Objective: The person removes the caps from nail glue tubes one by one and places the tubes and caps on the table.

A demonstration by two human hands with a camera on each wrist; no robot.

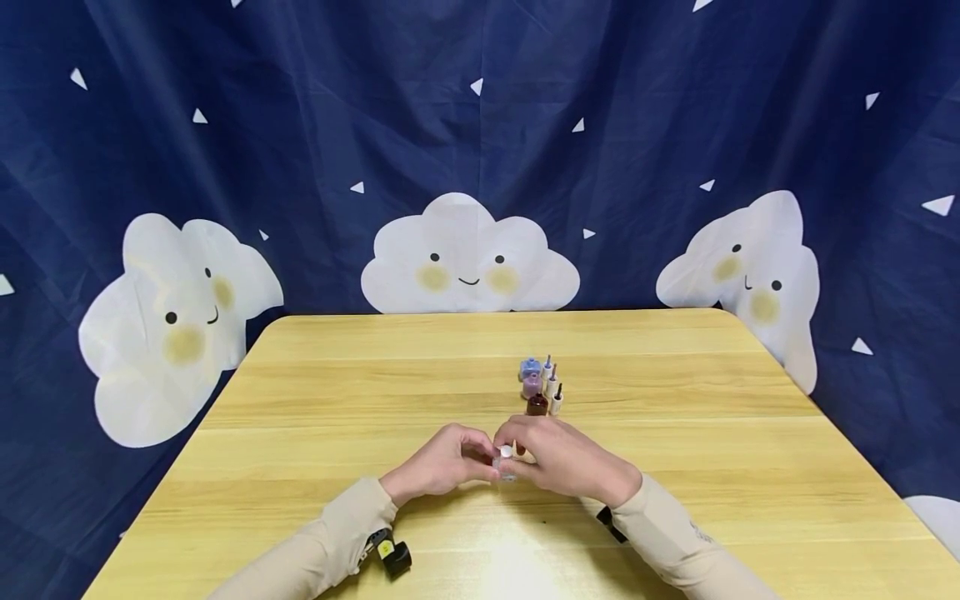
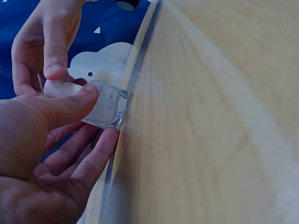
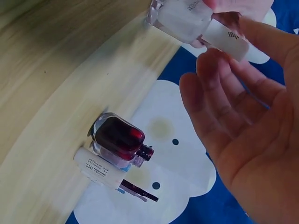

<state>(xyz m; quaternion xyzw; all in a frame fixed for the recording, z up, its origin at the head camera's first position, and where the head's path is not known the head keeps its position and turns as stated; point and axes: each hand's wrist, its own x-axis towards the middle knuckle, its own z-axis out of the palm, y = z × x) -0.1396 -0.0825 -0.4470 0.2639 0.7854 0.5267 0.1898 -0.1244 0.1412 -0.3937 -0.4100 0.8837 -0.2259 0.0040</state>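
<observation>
A small clear nail polish bottle (image 2: 106,106) with pale contents stands at the front middle of the table, a white cap (image 3: 226,39) on its neck. My left hand (image 1: 441,463) pinches the bottle's glass body, thumb on the labelled face and fingers behind. From the other side my right hand (image 1: 564,457) has its thumb and a finger at the white cap, its other fingers loosely bent. Just beyond it stands an uncapped dark red polish bottle (image 3: 120,136). Beside that bottle, a white cap (image 3: 98,165) stands with its dark brush pointing up.
Behind the dark red bottle, a purple bottle (image 1: 532,386) and a blue bottle (image 1: 529,368) stand in a row, uncapped. Their white caps (image 1: 552,387) stand to the right, brushes upward. A blue curtain (image 1: 480,142) with clouds hangs behind the wooden table (image 1: 337,375).
</observation>
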